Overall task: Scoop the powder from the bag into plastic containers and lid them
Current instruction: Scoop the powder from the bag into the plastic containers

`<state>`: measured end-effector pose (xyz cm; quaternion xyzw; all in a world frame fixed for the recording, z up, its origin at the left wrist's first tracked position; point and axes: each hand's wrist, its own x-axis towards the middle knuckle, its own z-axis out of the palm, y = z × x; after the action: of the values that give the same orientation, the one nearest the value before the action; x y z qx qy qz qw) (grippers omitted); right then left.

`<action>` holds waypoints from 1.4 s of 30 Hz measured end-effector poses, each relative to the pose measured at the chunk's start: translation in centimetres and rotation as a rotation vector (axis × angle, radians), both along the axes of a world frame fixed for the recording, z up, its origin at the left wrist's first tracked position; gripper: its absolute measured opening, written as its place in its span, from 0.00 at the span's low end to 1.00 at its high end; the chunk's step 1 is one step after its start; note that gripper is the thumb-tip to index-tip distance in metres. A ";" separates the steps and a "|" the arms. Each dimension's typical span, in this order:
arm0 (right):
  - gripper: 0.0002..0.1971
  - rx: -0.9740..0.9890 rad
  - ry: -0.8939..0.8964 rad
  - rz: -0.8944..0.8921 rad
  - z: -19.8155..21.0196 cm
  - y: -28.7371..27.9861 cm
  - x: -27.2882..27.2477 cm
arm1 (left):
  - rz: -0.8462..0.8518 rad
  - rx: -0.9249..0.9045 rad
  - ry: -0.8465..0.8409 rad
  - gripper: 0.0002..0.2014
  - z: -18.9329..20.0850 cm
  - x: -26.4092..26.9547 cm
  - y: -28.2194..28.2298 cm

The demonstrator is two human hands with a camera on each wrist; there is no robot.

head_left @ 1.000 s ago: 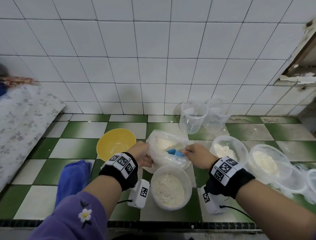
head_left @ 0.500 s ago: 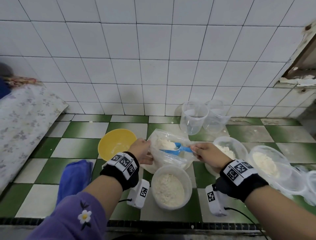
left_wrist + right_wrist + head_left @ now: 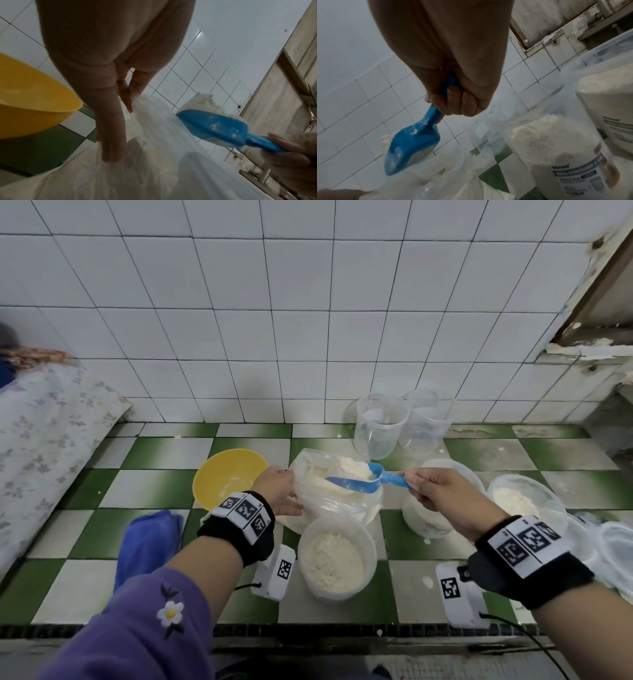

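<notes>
right hand [image 3: 442,498] grips the powder-heaped blue plastic scoop [image 3: 359,482], mouth pointing left; left hand [image 3: 279,491] pinches the clear plastic bag [image 3: 342,505], its fingertips hidden.

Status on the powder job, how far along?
Done: two containers on the right hold powder. In hand: right hand lifts a loaded blue scoop from the bag, held by the left hand; near container part-filled. Left: two empty containers, all lids.

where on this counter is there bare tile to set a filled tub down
Bare tile shows behind the yellow bowl up to the wall, left of it toward the floral cloth, and far right behind the powder tubs. The middle is crowded: the bag, the front container, the empty containers and both hands with the scoop.
</notes>
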<state>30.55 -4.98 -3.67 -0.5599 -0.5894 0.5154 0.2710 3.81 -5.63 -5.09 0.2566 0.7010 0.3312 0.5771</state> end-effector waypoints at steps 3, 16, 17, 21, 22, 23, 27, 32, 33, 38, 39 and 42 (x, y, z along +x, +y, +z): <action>0.13 -0.016 0.037 0.050 1.2 -1.4 1.0 | 0.003 0.007 -0.008 0.16 0.1 0.0 -0.1; 0.19 0.800 -0.637 0.542 0.8 -7.4 -0.8 | 0.013 0.020 0.001 0.21 0.1 0.3 -0.1; 0.20 0.920 -0.712 0.581 0.7 -7.8 -1.2 | 0.012 0.023 -0.001 0.23 0.1 0.3 -0.1; 0.20 1.132 -0.791 0.613 0.3 -8.2 -1.7 | 0.012 0.025 0.003 0.23 0.0 0.2 -0.1; 0.20 1.154 -0.795 0.599 0.2 -8.1 -1.6 | 0.013 0.026 0.003 0.23 0.0 0.2 -0.1; 0.20 1.170 -0.800 0.585 0.1 -8.1 -1.5 | 0.013 0.028 0.002 0.23 0.1 0.2 -0.2; 0.19 1.179 -0.795 0.565 -0.2 -7.9 -1.8 | 0.012 0.033 0.000 0.22 0.2 0.3 -0.3; 0.18 1.129 -0.817 0.654 0.0 -8.3 -2.9 | 0.008 0.035 0.005 0.17 0.4 0.3 -0.4; 0.17 1.107 -0.812 0.683 0.2 -8.5 -2.9 | 0.004 0.034 0.004 0.17 0.3 0.3 -0.4; 0.17 1.055 -0.765 0.754 1.9 -9.4 -2.4 | -0.013 0.021 0.014 0.19 0.3 0.1 -0.4; 0.17 1.059 -0.767 0.746 2.3 -9.5 -2.3 | -0.013 0.018 0.014 0.20 0.3 0.1 -0.4; 0.18 1.090 -0.752 0.686 2.9 -9.5 -2.0 | -0.007 0.010 0.010 0.20 0.3 0.1 -0.2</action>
<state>28.52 -14.52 -0.82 -0.2696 -0.9560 -0.0207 0.1142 3.93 -5.79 -4.81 0.2638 0.7014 0.3311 0.5734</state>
